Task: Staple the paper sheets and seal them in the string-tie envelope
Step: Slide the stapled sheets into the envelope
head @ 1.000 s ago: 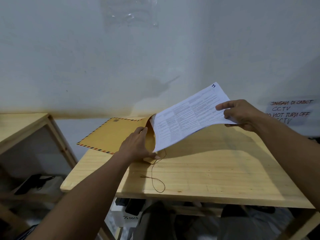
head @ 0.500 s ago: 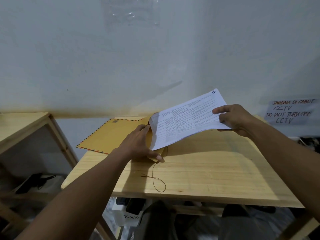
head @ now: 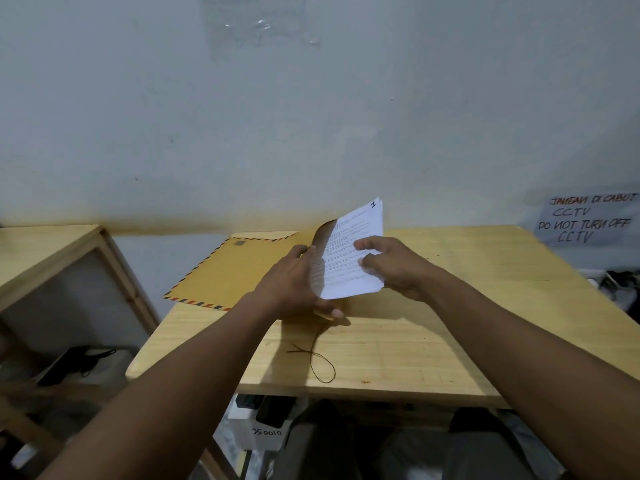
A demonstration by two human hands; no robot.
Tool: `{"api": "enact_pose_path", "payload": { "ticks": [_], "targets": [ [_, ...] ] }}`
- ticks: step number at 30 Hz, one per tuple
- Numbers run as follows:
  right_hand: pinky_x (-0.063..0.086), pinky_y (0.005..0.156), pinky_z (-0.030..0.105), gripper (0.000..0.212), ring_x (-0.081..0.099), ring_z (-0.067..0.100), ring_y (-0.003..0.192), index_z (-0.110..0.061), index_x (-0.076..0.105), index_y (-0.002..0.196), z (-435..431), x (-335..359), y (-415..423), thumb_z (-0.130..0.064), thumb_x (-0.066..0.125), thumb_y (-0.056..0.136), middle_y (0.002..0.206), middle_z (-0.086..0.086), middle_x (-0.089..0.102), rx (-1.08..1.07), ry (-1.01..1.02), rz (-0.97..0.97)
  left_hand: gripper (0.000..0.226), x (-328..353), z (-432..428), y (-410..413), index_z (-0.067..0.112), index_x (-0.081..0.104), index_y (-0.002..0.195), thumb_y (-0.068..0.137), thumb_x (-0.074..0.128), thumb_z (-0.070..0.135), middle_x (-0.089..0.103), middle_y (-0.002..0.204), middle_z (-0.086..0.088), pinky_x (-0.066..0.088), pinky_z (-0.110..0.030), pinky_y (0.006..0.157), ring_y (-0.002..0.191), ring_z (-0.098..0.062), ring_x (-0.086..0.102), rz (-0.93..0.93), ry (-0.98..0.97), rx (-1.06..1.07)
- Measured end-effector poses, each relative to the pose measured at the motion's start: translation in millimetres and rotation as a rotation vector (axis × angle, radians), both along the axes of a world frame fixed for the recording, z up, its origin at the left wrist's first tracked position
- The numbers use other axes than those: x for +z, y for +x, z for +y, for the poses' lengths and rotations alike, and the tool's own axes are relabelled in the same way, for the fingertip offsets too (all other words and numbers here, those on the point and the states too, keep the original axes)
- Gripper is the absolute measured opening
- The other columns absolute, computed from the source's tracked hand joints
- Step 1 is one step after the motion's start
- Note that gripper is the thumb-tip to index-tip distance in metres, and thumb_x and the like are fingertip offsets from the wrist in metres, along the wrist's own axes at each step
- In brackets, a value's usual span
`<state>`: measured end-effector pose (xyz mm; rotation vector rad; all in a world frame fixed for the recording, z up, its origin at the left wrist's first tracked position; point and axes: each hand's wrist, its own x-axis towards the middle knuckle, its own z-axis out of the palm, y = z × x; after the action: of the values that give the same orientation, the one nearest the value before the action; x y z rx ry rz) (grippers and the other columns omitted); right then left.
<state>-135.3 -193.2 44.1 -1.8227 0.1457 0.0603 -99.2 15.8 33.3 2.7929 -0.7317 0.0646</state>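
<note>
A brown string-tie envelope (head: 235, 271) with a striped airmail border lies flat on the wooden table (head: 450, 334), its mouth facing right. My left hand (head: 294, 285) grips the envelope's open mouth and holds it apart. The printed paper sheets (head: 349, 251) stick partway into that mouth, with roughly half their length still outside. My right hand (head: 391, 265) holds the sheets at their right end. The envelope's thin dark string (head: 320, 362) trails loose in a loop toward the table's front edge. No stapler is in view.
A second wooden table (head: 45, 251) stands at the left, with a gap between the two. A handwritten CCTV notice (head: 588, 220) hangs on the wall at the right. Dark items and a white box (head: 263, 427) sit under the table.
My right hand has pushed the sheets leftward, so more of them now sits inside the envelope. My left hand has stayed at the envelope's mouth.
</note>
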Motion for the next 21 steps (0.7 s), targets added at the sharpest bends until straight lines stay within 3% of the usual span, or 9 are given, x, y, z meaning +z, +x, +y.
{"api": "enact_pose_path", "payload": {
  "ticks": [3,6,10,14,19,21],
  "targets": [
    [0.058,0.064,0.033,0.039,0.064,0.02,0.098,-0.017,0.049,0.139,-0.6,6.9,-0.1,-0.013,0.05,0.1,0.127,0.005,0.053,0.011,-0.074,-0.016,0.139,1.7,4.3,1.1,0.014,0.021,0.158,0.05,0.086,0.073,0.03,0.159,-0.004,0.046,-0.04,0.105,0.139,-0.025,0.04,0.007,0.0,-0.003],
    [0.052,0.049,0.029,0.031,0.067,0.022,0.071,-0.009,0.062,0.119,-14.0,9.4,2.7,-0.001,0.044,0.095,0.107,0.011,0.065,-0.168,-0.128,-0.094,0.14,0.5,8.7,1.4,0.014,0.021,0.158,0.049,0.086,0.073,0.029,0.16,-0.003,0.045,-0.041,0.107,0.141,-0.025,0.039,0.017,0.005,0.011],
    [0.055,0.051,0.029,0.024,0.068,0.021,0.058,-0.003,0.069,0.099,-5.8,6.0,8.6,0.009,0.05,0.09,0.084,0.011,0.066,-0.209,-0.101,-0.108,0.139,-0.9,6.7,-1.5,0.016,0.021,0.157,0.048,0.087,0.073,0.029,0.159,-0.002,0.046,-0.04,0.105,0.14,-0.025,0.039,0.031,-0.001,-0.006],
    [0.061,0.055,0.034,0.016,0.071,0.026,0.058,-0.003,0.07,0.095,21.5,3.5,18.8,0.006,0.059,0.088,0.075,0.018,0.073,-0.206,-0.072,-0.074,0.141,1.7,1.7,-7.2,0.015,0.018,0.159,0.05,0.086,0.074,0.026,0.162,-0.003,0.044,-0.04,0.108,0.144,-0.026,0.036,0.045,-0.005,-0.044],
    [0.047,0.041,0.025,0.012,0.074,0.026,0.054,-0.006,0.064,0.096,47.6,-0.4,27.5,-0.001,0.07,0.086,0.069,0.015,0.074,-0.218,-0.161,-0.033,0.135,9.6,-1.8,-16.7,0.019,0.016,0.161,0.057,0.089,0.063,0.031,0.161,-0.005,0.039,-0.033,0.105,0.145,-0.026,0.035,0.029,-0.104,-0.09],
    [0.05,0.044,0.027,0.015,0.072,0.022,0.049,-0.008,0.064,0.092,53.6,-2.6,29.3,-0.008,0.077,0.084,0.071,0.012,0.074,-0.215,-0.254,-0.035,0.134,8.9,1.9,-15.6,0.019,0.019,0.161,0.056,0.088,0.065,0.028,0.163,-0.003,0.038,-0.034,0.107,0.146,-0.026,0.033,0.04,-0.122,-0.068]
  ]
}}
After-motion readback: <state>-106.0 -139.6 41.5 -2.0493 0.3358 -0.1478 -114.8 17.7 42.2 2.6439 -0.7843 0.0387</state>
